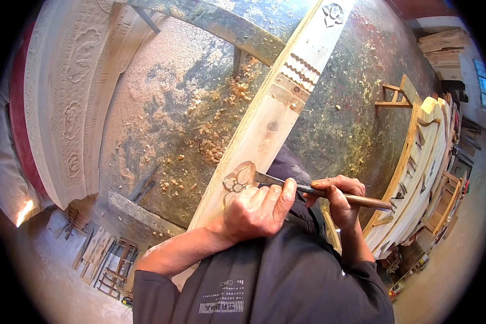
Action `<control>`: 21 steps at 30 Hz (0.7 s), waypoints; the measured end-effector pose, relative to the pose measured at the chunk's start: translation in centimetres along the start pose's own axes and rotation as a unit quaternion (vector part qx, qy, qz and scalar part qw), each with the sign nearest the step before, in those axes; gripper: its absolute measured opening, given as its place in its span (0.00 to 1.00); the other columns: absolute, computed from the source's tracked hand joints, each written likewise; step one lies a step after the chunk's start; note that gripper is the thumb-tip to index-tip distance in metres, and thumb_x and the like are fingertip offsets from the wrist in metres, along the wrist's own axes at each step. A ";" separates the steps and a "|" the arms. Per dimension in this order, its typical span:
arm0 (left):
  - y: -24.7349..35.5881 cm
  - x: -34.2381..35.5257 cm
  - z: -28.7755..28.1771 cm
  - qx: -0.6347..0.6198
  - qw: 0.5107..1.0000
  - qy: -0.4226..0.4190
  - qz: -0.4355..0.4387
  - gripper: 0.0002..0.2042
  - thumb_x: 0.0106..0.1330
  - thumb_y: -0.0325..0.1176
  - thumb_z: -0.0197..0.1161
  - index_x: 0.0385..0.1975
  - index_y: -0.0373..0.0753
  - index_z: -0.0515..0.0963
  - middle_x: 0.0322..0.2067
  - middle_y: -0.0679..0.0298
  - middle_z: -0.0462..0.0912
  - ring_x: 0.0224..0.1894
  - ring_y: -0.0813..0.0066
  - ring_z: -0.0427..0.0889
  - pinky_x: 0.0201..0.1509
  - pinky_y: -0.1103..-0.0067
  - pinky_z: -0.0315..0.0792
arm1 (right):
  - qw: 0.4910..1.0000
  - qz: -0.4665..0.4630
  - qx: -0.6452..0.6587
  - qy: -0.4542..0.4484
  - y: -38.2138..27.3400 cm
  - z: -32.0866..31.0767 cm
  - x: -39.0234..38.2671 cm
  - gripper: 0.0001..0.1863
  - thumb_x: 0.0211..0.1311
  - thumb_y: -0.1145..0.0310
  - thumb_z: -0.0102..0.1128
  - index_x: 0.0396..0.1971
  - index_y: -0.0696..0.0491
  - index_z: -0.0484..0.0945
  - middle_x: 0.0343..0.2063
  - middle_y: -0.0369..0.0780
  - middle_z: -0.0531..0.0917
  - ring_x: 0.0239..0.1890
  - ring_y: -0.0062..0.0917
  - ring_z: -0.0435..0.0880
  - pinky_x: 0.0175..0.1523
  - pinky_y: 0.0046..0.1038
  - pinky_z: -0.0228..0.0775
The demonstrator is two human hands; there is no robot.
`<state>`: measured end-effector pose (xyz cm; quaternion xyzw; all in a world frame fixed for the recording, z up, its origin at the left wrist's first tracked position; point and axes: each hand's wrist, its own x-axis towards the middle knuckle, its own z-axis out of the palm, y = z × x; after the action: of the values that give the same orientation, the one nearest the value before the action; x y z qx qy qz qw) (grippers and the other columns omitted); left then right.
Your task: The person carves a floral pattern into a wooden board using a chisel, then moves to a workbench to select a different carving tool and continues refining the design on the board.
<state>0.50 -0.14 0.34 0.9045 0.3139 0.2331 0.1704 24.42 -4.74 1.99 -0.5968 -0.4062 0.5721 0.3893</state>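
the chisel lies across the plank's near edge, its long axis nearly left to right, blade tip leftward at the carved flower, handle rightward. the left hand curls around the blade; the right hand grips the handle, elbows bent. the left forearm hides the plank's lower end. shavings litter the floor beyond; tools lie at right.

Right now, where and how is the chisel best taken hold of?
The chisel is probably best gripped by its wooden handle, from the right: that end sticks out past the right hand, while the metal blade points left toward the carved flower.
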 end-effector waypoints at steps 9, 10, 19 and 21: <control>-0.3 0.3 0.3 0.034 0.999 0.007 0.001 0.21 0.61 0.27 0.65 0.53 0.23 0.81 0.25 0.66 0.78 0.22 0.81 0.77 0.23 0.82 0.71 | 0.996 0.018 0.064 -0.060 1.4 -0.9 2.6 0.16 0.71 0.70 0.56 0.39 0.69 0.87 0.27 0.51 0.90 0.28 0.35 0.92 0.40 0.34 0.87; -0.1 0.4 0.0 0.029 0.999 0.015 0.006 0.21 0.60 0.25 0.65 0.54 0.23 0.81 0.26 0.64 0.81 0.22 0.80 0.79 0.24 0.81 0.72 | 0.994 0.020 0.091 -0.055 1.4 -1.1 2.5 0.16 0.71 0.71 0.55 0.40 0.69 0.87 0.27 0.51 0.90 0.28 0.35 0.92 0.40 0.34 0.87; -0.1 0.1 -0.1 -0.024 1.000 0.004 0.000 0.23 0.59 0.23 0.65 0.57 0.24 0.81 0.30 0.60 0.85 0.24 0.77 0.82 0.25 0.79 0.73 | 1.000 -0.024 0.011 -0.017 -0.3 -0.5 0.9 0.14 0.69 0.73 0.56 0.38 0.67 0.88 0.27 0.48 0.91 0.29 0.33 0.93 0.42 0.30 0.86; -0.1 -0.1 0.0 -0.021 1.000 0.007 -0.005 0.23 0.59 0.23 0.65 0.57 0.24 0.81 0.30 0.60 0.85 0.24 0.76 0.82 0.25 0.79 0.73 | 0.999 -0.035 0.001 -0.017 -0.5 -0.2 0.8 0.13 0.69 0.73 0.57 0.39 0.65 0.89 0.27 0.47 0.91 0.29 0.31 0.94 0.41 0.29 0.86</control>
<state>0.35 -0.15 0.24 0.8976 0.3146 0.2452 0.1879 24.65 -3.81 2.16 -0.5719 -0.4325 0.5690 0.4026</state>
